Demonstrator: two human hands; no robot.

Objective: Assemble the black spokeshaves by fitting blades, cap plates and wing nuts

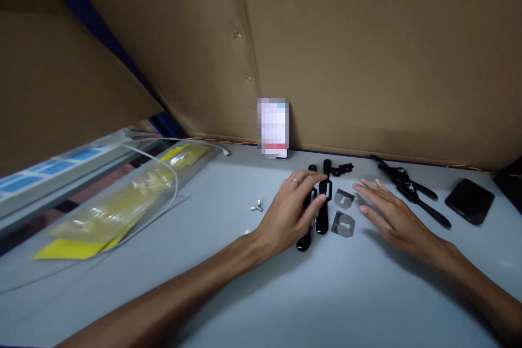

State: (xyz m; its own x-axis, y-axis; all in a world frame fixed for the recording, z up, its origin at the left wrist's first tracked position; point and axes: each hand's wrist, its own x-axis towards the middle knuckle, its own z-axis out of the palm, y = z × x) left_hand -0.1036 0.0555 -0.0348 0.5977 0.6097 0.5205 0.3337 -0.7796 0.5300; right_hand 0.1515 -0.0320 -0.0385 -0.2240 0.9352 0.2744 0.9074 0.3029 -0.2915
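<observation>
Two black handles lie side by side on the grey table. My left hand is over them, fingers apart and reaching across their middles; whether it touches them I cannot tell. Just right of the handles are two flat metal plates, the farther plate and the nearer plate, each with a cut-out. My right hand hovers beside these plates with its fingers stretched out and nothing in them. Beyond the plates lies a small black part. Left of my left hand sits a small silver wing-shaped fastener.
Several long black tool parts and a dark rounded flat object lie at right. A phone leans on the cardboard wall. At left are yellow sheets in clear plastic, a white cable and a power strip.
</observation>
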